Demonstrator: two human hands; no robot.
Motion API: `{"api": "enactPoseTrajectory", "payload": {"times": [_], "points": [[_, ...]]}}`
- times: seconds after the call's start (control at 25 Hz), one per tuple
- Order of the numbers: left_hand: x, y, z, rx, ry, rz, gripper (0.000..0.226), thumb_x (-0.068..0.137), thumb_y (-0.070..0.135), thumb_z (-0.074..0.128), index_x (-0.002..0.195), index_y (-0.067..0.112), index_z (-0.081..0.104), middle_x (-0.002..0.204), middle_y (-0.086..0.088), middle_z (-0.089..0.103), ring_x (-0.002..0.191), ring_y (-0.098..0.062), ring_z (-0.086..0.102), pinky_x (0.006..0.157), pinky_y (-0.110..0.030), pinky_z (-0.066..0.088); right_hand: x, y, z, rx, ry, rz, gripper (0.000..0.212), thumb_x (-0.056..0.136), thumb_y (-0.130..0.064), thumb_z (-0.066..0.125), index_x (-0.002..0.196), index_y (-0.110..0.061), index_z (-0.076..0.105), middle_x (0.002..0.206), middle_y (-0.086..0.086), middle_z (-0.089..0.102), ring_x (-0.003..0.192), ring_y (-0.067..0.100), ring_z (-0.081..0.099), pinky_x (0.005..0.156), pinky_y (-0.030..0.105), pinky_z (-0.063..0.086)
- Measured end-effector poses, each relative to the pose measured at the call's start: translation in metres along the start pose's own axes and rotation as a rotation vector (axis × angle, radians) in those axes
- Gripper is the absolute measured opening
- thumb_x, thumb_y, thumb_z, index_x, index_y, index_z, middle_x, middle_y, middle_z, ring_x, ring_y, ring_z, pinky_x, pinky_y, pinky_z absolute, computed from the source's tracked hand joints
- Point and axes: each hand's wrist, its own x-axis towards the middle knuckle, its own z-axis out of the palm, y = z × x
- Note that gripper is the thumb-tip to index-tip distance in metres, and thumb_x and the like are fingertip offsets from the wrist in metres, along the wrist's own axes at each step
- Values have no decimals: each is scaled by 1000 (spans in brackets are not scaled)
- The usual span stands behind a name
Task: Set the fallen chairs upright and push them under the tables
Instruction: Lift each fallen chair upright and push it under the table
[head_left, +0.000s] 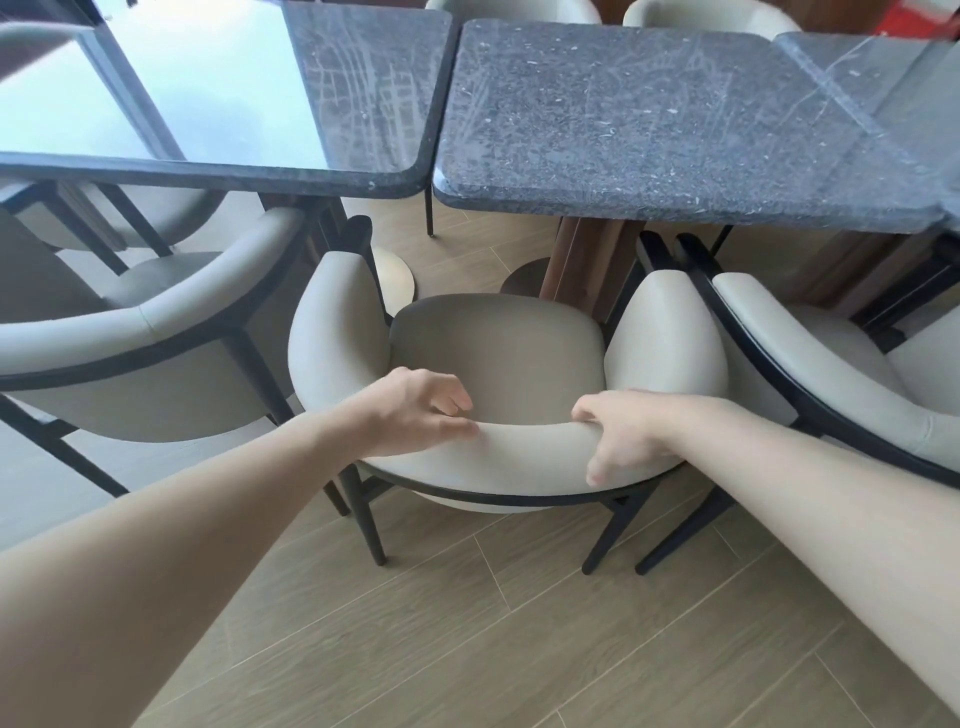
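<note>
Both bare forearms reach forward, converging. The left hand (415, 410) rests with thumb extended and fingers loosely curled — holding nothing firmly. The right hand (628, 431) hooks over a padded edge, fingers curled around it.

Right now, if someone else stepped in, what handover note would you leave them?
Left hand rests on the middle chair backrest, fingers loosely curled. Right hand grips the same backrest top.
That chair stands upright on the floor, facing the dark stone table, seat not yet under it.
Chairs at left and right also stand upright.
Left to do: push the middle chair in.
</note>
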Motion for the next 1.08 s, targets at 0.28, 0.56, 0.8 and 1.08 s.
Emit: {"api": "enactPoseTrajectory", "payload": {"times": [0.28, 0.56, 0.8, 1.08], "points": [[-65, 21, -50, -599, 405, -14, 25, 93, 23, 68, 117, 28, 71, 119, 12, 72, 104, -1, 69, 88, -21, 53, -60, -56, -54, 835, 407, -251, 31, 89, -24, 69, 120, -26, 64, 120, -6, 65, 105, 12, 62, 76, 24, 50], [-141, 35, -131, -1125, 626, -10, 25, 96, 18, 61, 118, 24, 71, 120, 6, 74, 115, -14, 68, 105, -38, 47, -135, -134, -115, 1386, 490, -482, 23, 94, -11, 62, 109, -28, 69, 112, -8, 71, 114, 13, 65, 98, 41, 53], [-224, 11, -183, -1203, 796, 62, 41, 78, 30, 59, 115, 31, 74, 126, 11, 71, 119, -10, 66, 95, -30, 49, -172, -213, -133, 1437, 515, -561, 27, 94, -8, 61, 113, -26, 69, 116, -8, 71, 116, 13, 64, 101, 44, 52], [-339, -73, -217, -1246, 931, 58, 43, 72, 32, 59, 113, 31, 73, 130, 8, 70, 120, -8, 65, 104, -36, 45, -194, -316, -135, 1445, 468, -608, 24, 94, -11, 58, 110, -26, 69, 112, -6, 73, 112, 16, 67, 88, 33, 53]]}}
